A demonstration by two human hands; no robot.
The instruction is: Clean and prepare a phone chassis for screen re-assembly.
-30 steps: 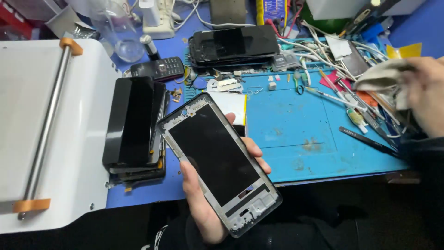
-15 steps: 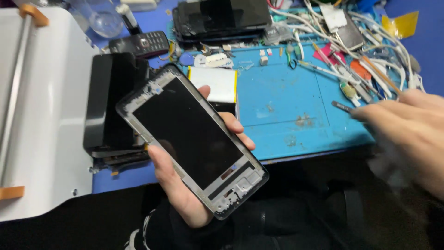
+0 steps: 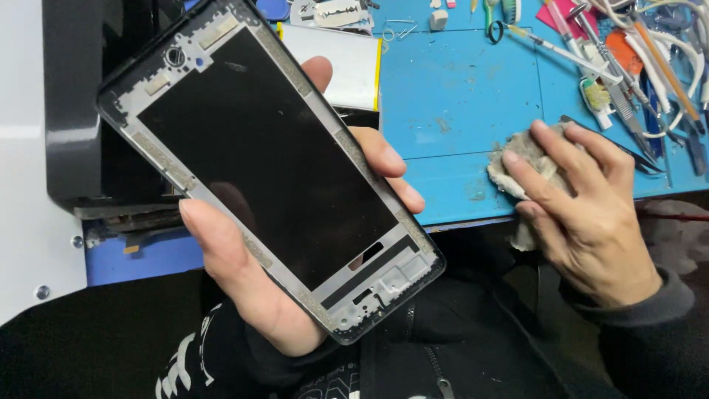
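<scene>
Left hand has its grip closed around a phone frame, held tilted across the centre-left of the frame, thumb on its near edge. Right hand, at lower right, presses a grey cloth against the blue counter, fingers wrapped over it.

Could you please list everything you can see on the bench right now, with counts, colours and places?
Phone screen frame: one, black with grey border, held up at centre-left.
Rag: one, grey, on the mat's near edge.
Work mat: one, blue, behind the frame.
Flat white pack: one, yellow-edged, behind the frame.
Hand tools: many, mixed colours, top right.
Black device stack: far left.
Left hand: grips the frame.
Right hand: presses on the rag.
</scene>
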